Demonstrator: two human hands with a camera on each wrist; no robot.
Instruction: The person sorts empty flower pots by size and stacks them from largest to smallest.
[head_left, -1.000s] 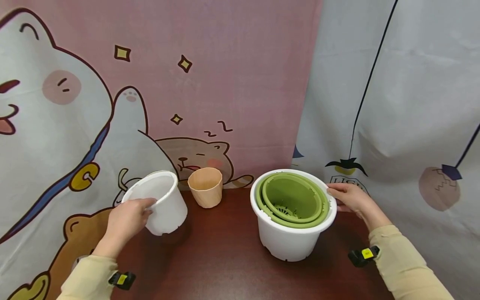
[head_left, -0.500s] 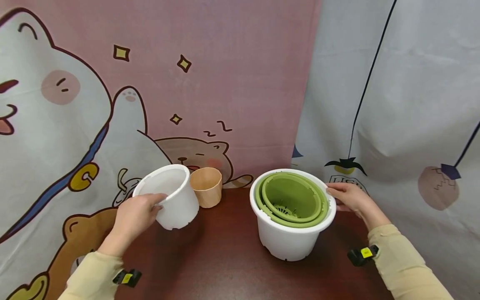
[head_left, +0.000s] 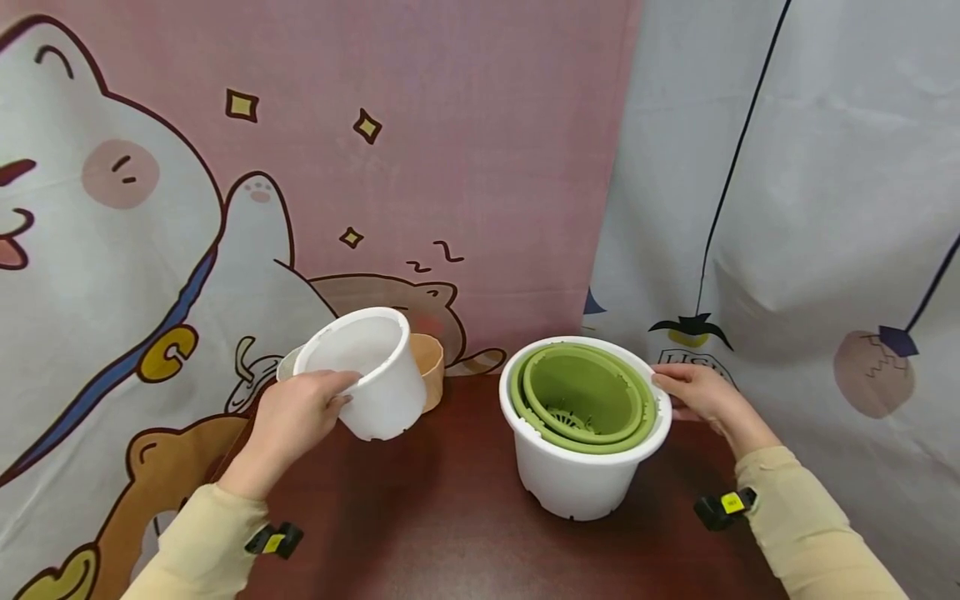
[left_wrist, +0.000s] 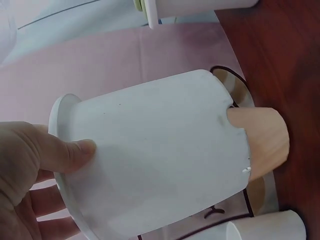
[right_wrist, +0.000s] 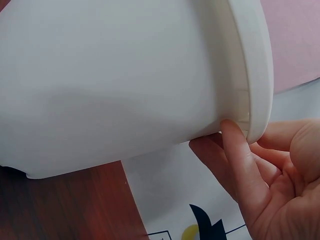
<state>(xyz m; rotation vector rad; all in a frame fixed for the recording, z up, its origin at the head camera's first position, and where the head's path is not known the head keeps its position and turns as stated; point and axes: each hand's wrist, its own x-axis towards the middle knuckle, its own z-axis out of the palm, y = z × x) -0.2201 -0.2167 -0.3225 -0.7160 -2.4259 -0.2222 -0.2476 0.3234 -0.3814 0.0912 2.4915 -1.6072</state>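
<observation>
My left hand grips the rim of a white plastic flower pot, holding it tilted above the table. In the left wrist view the thumb lies on the pot's outer wall, and notches show along its base. On the right stands a larger white flower pot. Nested inside it are two green pots, a smaller one within a wider one. My right hand pinches the big pot's right rim; in the right wrist view, fingers press beneath the rim.
A beige faceted pot stands at the table's back, partly hidden behind the lifted white pot. Another small white pot shows at the bottom of the left wrist view. A cartoon-printed cloth hangs behind the dark red table.
My left hand has carried the white flower pot up and to the right, so it now covers part of the beige pot. The right hand and the nested pots have stayed put.
</observation>
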